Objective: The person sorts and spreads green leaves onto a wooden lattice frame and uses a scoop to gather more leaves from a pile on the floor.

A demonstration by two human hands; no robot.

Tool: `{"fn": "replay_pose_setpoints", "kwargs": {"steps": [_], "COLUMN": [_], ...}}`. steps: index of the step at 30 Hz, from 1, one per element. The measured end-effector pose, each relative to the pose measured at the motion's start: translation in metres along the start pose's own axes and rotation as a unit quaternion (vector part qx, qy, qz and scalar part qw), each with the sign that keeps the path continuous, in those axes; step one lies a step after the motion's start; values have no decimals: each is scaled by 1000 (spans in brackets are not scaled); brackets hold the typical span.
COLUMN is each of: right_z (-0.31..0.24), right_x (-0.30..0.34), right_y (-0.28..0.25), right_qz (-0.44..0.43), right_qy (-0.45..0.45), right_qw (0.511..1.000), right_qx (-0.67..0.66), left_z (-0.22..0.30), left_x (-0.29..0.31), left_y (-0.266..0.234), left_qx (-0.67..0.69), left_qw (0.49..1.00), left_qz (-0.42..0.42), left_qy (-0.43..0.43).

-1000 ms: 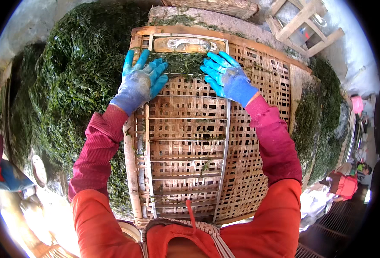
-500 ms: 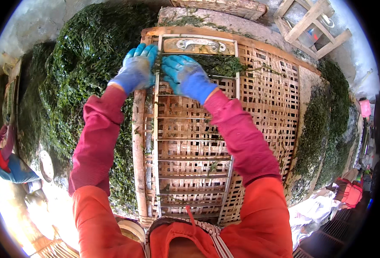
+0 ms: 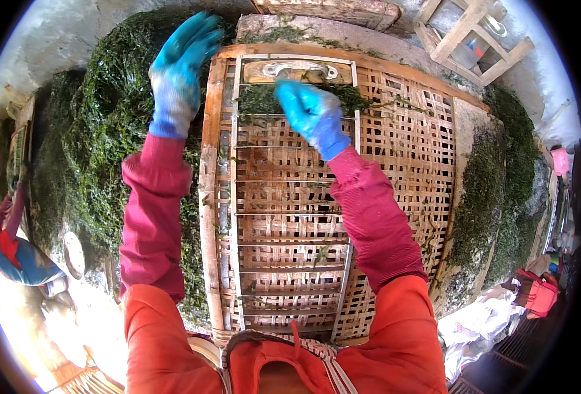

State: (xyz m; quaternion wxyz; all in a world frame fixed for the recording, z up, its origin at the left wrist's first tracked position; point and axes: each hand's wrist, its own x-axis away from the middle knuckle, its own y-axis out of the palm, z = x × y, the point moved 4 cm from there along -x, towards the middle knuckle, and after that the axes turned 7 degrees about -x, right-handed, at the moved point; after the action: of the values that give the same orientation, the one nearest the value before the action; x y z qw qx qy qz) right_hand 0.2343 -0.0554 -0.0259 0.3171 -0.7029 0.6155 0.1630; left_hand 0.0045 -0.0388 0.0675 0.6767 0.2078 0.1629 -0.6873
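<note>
- The left hand in its blue-coated glove (image 3: 177, 72) is hanging past the wooden border's left edge, over the tall heap of wet dark-green weed (image 3: 103, 138); its fingers are stretching out straight and open, and whether they are touching the heap is hard to tell.
- The right hand in a matching blue glove (image 3: 313, 115) is hovering blurred over the upper part of the pale, narrow ladder-shaped frame (image 3: 238, 213), inside its right rail; its fingers are curling inward, and I cannot tell whether they are gripping anything.
- A strip of loose green weed (image 3: 257, 102) is lying across the frame near its far end, just below the brown wooden plate (image 3: 254, 72) with its silvery metal handle (image 3: 300, 67); some strands are spilling over the right rail.
- The frame is lying lengthwise on the woven tan slatted mat (image 3: 408, 164), close to the left side of the brown wooden border (image 3: 209, 171) — the wider stretch of mat is showing to the right.
- Below the right hand, the crossbars are running toward the person's body, bare mat showing between them — open room along both rails.
</note>
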Motion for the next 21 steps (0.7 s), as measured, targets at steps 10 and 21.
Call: {"fn": "replay_pose_setpoints", "kwargs": {"steps": [10, 21], "right_z": [-17, 8], "right_x": [8, 1], "right_y": [-43, -149], "right_qz": [-118, -313], "right_qy": [-156, 271], "right_qw": [859, 910], "right_qx": [473, 38], "left_z": [-69, -31], "left_x": [98, 86], "left_y": [51, 98], "left_qx": [-627, -580], "left_qw": [753, 750], "left_qz": [-166, -210], "left_qy": [111, 239]}}
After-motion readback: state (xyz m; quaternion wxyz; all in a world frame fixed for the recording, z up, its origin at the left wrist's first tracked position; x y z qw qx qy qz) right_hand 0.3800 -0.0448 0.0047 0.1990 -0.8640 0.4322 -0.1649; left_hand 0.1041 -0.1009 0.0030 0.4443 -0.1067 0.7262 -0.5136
